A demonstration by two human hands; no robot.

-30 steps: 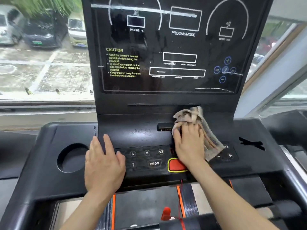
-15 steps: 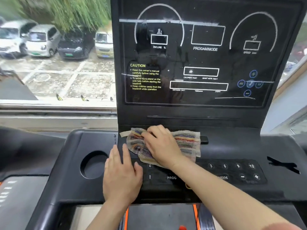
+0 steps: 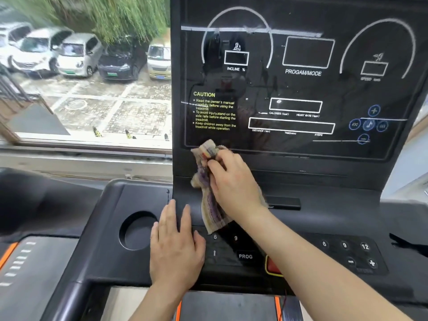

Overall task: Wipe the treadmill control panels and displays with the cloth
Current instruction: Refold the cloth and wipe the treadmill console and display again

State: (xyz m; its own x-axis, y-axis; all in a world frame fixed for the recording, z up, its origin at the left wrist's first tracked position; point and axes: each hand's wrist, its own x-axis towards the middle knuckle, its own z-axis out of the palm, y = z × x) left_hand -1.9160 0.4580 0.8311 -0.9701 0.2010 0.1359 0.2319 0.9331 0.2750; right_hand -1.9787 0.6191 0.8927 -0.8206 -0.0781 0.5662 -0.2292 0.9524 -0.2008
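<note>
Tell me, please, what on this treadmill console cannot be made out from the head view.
- The red button: head view, mostly behind the right forearm; label unreadable.
- Left of the 6 key: head view, covered by the flat left hand.
- Panel under the cloth: hidden by it and the right hand.
- Top of the display: cut off by the upper frame edge.
- Print below the speed window: too blurred to read.

Left grip [image 3: 176, 249], right grip [image 3: 234, 184] and forearms [image 3: 324, 262] are bare.
</note>
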